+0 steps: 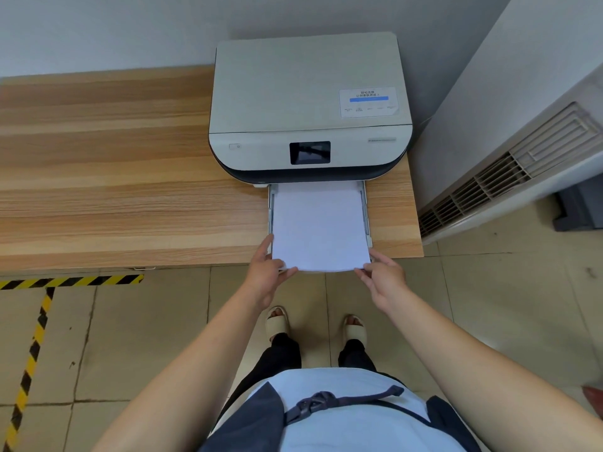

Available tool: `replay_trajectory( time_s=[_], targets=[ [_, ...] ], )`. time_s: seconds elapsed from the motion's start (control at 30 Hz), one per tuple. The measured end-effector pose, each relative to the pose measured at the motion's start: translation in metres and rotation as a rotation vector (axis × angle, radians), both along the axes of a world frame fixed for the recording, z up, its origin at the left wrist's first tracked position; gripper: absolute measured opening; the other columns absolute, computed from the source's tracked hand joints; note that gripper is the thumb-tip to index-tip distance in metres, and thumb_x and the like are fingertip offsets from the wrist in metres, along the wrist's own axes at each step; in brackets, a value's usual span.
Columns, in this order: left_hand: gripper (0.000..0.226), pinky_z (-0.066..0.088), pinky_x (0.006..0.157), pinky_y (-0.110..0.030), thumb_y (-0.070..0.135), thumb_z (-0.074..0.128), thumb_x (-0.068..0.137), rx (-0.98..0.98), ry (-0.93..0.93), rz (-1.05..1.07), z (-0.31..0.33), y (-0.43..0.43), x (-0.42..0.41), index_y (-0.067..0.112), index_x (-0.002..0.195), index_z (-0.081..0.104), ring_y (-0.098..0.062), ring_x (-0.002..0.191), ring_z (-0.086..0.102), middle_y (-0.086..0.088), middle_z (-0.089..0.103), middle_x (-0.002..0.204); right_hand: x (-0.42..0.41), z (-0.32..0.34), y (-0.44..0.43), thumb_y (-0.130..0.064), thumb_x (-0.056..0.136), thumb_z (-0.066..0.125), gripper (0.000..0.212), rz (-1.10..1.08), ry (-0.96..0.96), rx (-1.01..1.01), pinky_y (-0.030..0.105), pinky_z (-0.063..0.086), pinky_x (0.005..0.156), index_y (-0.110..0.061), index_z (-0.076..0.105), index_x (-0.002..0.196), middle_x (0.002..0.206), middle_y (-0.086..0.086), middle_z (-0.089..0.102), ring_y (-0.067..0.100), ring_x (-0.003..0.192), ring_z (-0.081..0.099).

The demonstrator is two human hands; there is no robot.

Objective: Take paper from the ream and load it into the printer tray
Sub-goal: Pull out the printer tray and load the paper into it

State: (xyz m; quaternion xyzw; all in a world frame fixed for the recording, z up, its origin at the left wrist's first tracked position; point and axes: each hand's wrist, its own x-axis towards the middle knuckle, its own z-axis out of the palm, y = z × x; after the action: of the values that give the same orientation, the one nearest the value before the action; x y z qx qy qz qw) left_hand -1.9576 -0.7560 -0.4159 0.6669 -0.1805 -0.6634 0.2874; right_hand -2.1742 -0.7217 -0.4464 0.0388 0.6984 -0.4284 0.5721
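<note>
A grey-white printer (310,93) with a small dark screen stands at the right end of a wooden table (114,177). Its paper tray (366,210) is pulled out toward me. A stack of white paper (318,226) lies in the tray, its far end under the printer's front and its near edge jutting past the table edge. My left hand (266,272) pinches the stack's near left corner. My right hand (385,277) holds the near right corner. The ream is not in view.
A white air-conditioner unit (522,164) with vent grilles stands close to the table's right end. Yellow-black hazard tape (65,282) runs on the tiled floor at left. The wall is right behind the printer. My feet in sandals stand in front of the table.
</note>
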Motion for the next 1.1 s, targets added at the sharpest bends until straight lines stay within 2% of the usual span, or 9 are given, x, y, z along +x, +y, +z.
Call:
replay_trajectory(
  time_s=[0.13,0.27,0.33,0.43,0.6,0.7,0.8,0.9,1.1],
  targets=[
    [0.071,0.054,0.096,-0.036,-0.014,0.044,0.095,0.002,0.003,0.045,-0.007,-0.004,0.003,0.029,0.15,0.034,-0.02,0.087,0.068,-0.016,0.027,0.154,-0.003,0.002,0.004,0.014,0.092,0.043,0.051,0.065,-0.066,-0.003,0.034,0.055,0.084,-0.014,0.054,0.133,0.13,0.017,0.059,0.024,0.099,0.065],
    [0.054,0.053,0.095,-0.032,-0.01,0.044,0.094,0.044,0.015,0.137,-0.017,0.011,0.0,0.016,0.142,0.038,-0.024,0.087,0.067,-0.017,0.06,0.118,0.001,0.001,0.01,0.015,0.092,0.04,0.054,0.072,-0.09,-0.008,0.037,0.053,0.093,-0.014,0.05,0.138,0.126,0.017,0.06,0.027,0.103,0.067],
    [0.048,0.056,0.086,-0.03,-0.009,0.043,0.094,0.048,0.006,0.173,-0.019,0.014,-0.006,0.017,0.134,0.044,-0.026,0.09,0.068,-0.014,0.065,0.106,0.002,-0.001,0.006,0.016,0.092,0.039,0.054,0.051,-0.07,-0.008,0.036,0.053,0.095,-0.012,0.05,0.138,0.126,0.019,0.059,0.027,0.101,0.068],
    [0.04,0.059,0.067,-0.027,-0.008,0.042,0.097,0.015,-0.1,0.205,-0.021,0.002,-0.014,0.017,0.127,0.05,-0.028,0.088,0.071,-0.011,0.061,0.105,0.003,-0.001,-0.007,0.016,0.092,0.041,0.053,0.028,-0.021,-0.007,0.036,0.052,0.097,-0.009,0.05,0.137,0.124,0.02,0.058,0.026,0.099,0.068],
    [0.041,0.061,0.064,-0.029,-0.011,0.041,0.095,-0.016,-0.162,0.156,-0.032,-0.019,-0.01,0.014,0.126,0.054,-0.035,0.089,0.073,-0.023,0.061,0.117,0.001,0.006,-0.025,0.014,0.093,0.043,0.051,0.046,-0.027,-0.047,0.035,0.05,0.1,-0.007,0.047,0.139,0.126,0.021,0.057,0.026,0.104,0.065],
    [0.04,0.061,0.061,-0.025,-0.008,0.046,0.096,-0.015,-0.173,0.135,-0.034,-0.021,-0.005,0.011,0.131,0.055,-0.031,0.085,0.071,-0.018,0.062,0.109,-0.003,0.006,-0.025,0.013,0.093,0.043,0.051,0.091,-0.033,-0.059,0.035,0.049,0.1,-0.007,0.046,0.14,0.128,0.02,0.056,0.025,0.104,0.064],
    [0.039,0.057,0.068,-0.03,0.003,0.053,0.095,-0.14,-0.377,-0.027,-0.033,-0.011,0.001,0.014,0.132,0.056,-0.023,0.086,0.066,-0.011,0.061,0.118,-0.007,0.0,-0.016,0.007,0.088,0.05,0.051,0.197,0.157,-0.008,0.033,0.053,0.093,-0.013,0.051,0.135,0.127,0.015,0.06,0.023,0.101,0.066],
    [0.045,0.048,0.087,-0.034,0.01,0.06,0.091,-0.319,-0.672,-0.256,-0.037,-0.001,0.012,0.016,0.134,0.054,-0.024,0.108,0.057,-0.007,0.058,0.125,-0.012,0.0,-0.005,-0.002,0.088,0.054,0.042,0.371,0.499,-0.014,0.026,0.05,0.073,-0.017,0.057,0.127,0.119,0.009,0.063,0.024,0.101,0.062],
    [0.073,0.036,0.111,-0.039,0.018,0.07,0.086,-0.447,-0.837,-0.677,-0.047,-0.017,0.019,0.018,0.149,0.034,-0.029,0.137,0.035,-0.01,0.035,0.152,-0.018,-0.014,-0.021,-0.013,0.086,0.063,0.07,0.986,0.966,-0.178,0.042,0.037,0.107,-0.02,0.03,0.148,0.144,0.011,0.037,0.029,0.129,0.038]
  ],
)
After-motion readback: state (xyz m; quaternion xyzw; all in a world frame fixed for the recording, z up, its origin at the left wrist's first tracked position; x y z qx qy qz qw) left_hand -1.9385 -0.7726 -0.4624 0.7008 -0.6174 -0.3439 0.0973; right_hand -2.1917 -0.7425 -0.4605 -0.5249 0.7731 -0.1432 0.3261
